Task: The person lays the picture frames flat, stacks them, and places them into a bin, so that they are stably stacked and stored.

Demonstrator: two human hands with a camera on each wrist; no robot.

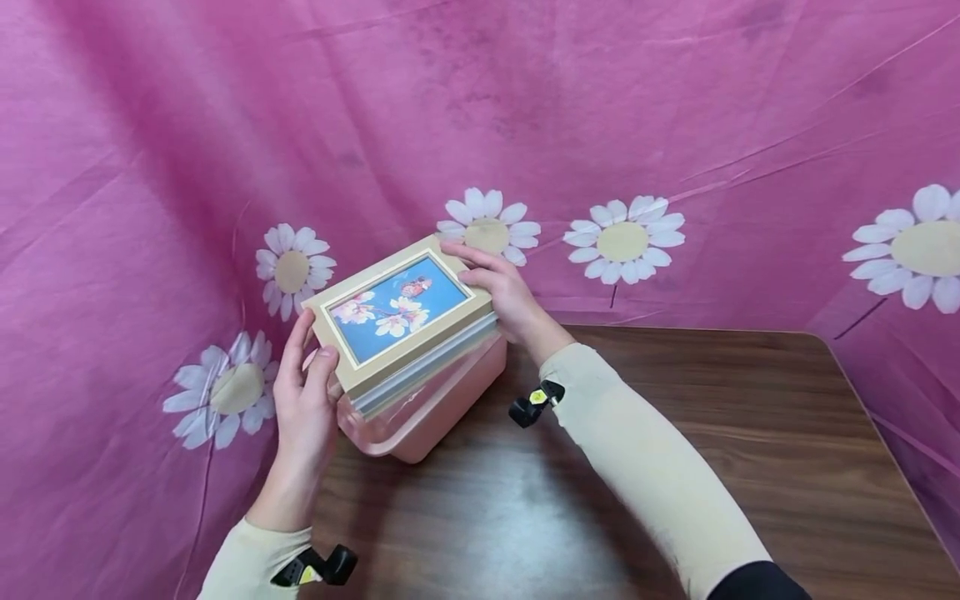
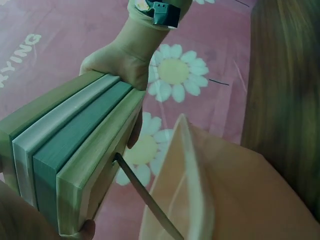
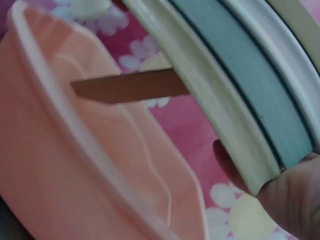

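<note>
Both hands hold a stack of several picture frames tilted above a pink plastic bin. The top picture frame is beige and shows a blue picture with blossoms and a butterfly. My left hand grips the stack's near left end, and my right hand grips its far right end. Beneath the top one, the left wrist view shows a white frame, a teal frame and a pale beige frame. A brown stand leg sticks out from the underside toward the bin.
The bin stands on a dark wood-grain table, near its left edge. Behind and to the left hangs a pink cloth printed with white daisies. Each wrist wears a small black camera over a pale sleeve.
</note>
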